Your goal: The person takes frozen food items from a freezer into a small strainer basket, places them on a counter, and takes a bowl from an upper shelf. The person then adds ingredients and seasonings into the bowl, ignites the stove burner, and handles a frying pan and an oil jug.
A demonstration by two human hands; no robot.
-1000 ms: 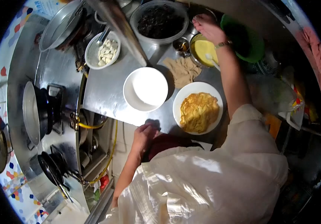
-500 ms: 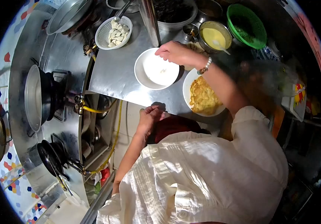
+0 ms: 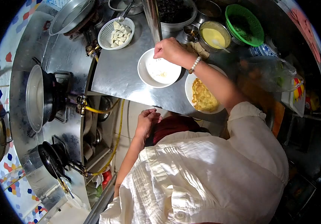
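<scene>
Head view: bowl (image 3: 154, 73) at 12 o'clock. Right hand (image 3: 173, 51) over bowl's 1 o'clock rim, fingertips together; cannot tell what's pinched. Left hand (image 3: 147, 122) near table (image 3: 112, 76) edge, fingers loosely apart. Risks: dropped forearm (image 3: 218, 85) smearing omelette (image 3: 204, 98) at bowl's 4 o'clock; knocked rim tipping bowl.

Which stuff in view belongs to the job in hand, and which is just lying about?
Likely in the job:
white bowl, small bits inside
right hand, over it

Apparently just lying about:
plate with golden food
yellow mixture
green basket
white basket with pale pieces
black pan
</scene>
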